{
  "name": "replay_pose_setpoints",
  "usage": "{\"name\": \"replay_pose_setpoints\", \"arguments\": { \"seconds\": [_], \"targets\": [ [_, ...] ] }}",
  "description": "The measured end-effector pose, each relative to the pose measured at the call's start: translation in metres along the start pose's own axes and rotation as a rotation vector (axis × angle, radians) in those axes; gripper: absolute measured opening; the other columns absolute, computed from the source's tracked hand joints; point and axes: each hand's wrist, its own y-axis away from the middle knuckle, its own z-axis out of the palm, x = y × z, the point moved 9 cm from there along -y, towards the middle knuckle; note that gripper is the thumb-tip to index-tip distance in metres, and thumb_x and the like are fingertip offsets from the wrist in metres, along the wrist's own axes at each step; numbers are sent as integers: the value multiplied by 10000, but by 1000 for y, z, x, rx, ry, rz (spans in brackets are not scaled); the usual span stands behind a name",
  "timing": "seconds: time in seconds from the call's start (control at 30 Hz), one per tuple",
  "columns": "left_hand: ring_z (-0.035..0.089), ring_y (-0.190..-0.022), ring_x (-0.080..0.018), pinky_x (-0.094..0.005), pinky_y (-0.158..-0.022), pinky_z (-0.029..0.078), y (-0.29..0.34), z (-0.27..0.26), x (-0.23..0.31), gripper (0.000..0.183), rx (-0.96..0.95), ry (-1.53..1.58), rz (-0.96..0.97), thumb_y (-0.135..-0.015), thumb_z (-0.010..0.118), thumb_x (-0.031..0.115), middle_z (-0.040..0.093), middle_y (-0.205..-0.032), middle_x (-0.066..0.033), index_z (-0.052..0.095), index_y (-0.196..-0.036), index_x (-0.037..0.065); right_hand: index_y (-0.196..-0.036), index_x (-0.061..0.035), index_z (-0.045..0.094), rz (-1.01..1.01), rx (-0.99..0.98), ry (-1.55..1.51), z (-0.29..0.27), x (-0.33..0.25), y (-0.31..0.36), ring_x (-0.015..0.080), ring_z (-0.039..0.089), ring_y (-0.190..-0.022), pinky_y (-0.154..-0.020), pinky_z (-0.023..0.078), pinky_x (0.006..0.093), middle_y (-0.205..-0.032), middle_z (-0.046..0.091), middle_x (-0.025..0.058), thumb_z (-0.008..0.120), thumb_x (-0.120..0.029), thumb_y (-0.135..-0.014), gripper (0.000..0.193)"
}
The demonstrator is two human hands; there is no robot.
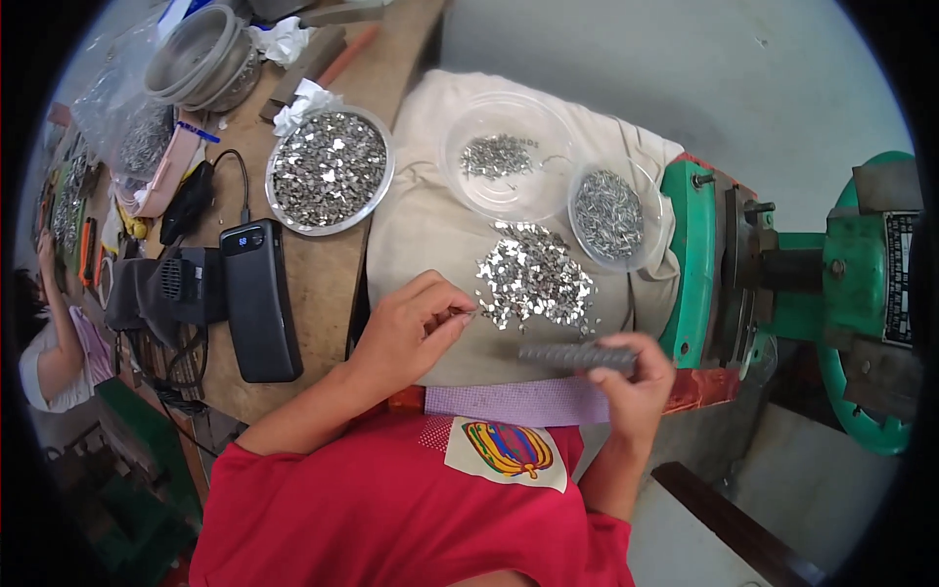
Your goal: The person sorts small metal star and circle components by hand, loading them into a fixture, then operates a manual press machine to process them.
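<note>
My left hand (pixel 416 325) is closed in a pinch by the near left edge of a loose pile of small shiny metal pieces (pixel 538 279). A tiny metal piece (pixel 471 311) seems to show at its fingertips. Further right, my right hand (pixel 636 377) grips the right end of a dark grey ridged bar (pixel 562 354), held level just nearer than the pile. Both the pile and two clear containers rest on a beige cloth (pixel 411 230). One is a wide tub (pixel 504 203) with some small metal bits; the other, a smaller bowl (pixel 657 220), holds thin metal pins.
A green machine (pixel 690 259) with a handwheel (pixel 880 430) stands at the right. On the wooden bench (pixel 318 269) at the left sit a round tub (pixel 390 166) full of metal pieces, a black power bank (pixel 259 303) and stacked grey bowls (pixel 191 64). Another person's arm (pixel 61 328) shows at the far left.
</note>
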Motion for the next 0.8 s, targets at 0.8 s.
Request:
{"name": "replay_pose_setpoints", "arguments": {
  "seconds": [0.8],
  "targets": [
    [613,-791,-327,-410,-686,498,4,31,15,125,-36,-482,267,-830,690,32,560,-890,-118,621,-935,29,-898,-86,756,-371,-148,860,28,-5,16,242,555,-870,-729,472,349,-883,658,24,853,-116,-646,272]
  ]
}}
